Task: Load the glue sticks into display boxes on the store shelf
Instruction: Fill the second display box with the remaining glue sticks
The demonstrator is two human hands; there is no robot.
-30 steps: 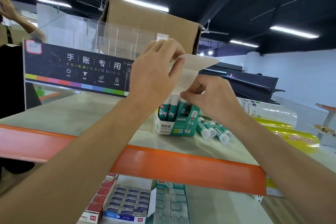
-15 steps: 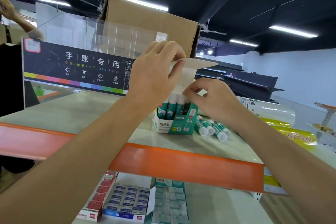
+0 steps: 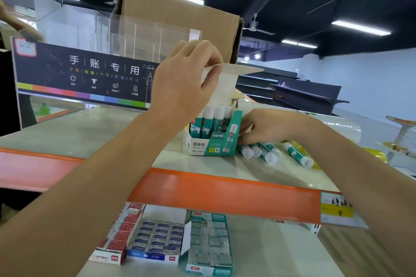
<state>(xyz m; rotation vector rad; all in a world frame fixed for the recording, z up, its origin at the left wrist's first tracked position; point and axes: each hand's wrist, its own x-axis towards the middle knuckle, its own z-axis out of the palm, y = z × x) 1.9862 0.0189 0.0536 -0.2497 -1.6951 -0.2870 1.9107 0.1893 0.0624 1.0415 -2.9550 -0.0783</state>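
Glue sticks (image 3: 265, 153): head view — several lie loose on the shelf (image 3: 94, 132) just right of the display box (image 3: 211, 141), caps toward the camera; more stand upright inside the box, white caps up.
Handling: likely light, rigid plastic tubes, smooth and round, so they could roll on the flat shelf; best taken across the barrel between thumb and fingertips, one or two at a time.
Display box: thin card, probably easy to crush or tip; it stands near the orange shelf edge (image 3: 225, 189).
Left hand (image 3: 182, 83): fingers and thumb pinch the box's white lid flap (image 3: 234, 72), holding it up and back.
Right hand (image 3: 267, 126): fingers curled down onto the loose sticks beside the box; whether it has closed on one I cannot tell.
Change, same view: a second ago the right hand was up at the box mouth by the flap — now it is low at the loose sticks; the left hand's pinch on the flap is as before.
Behind: a cardboard carton (image 3: 180, 20) and a clear acrylic rack (image 3: 94, 36).
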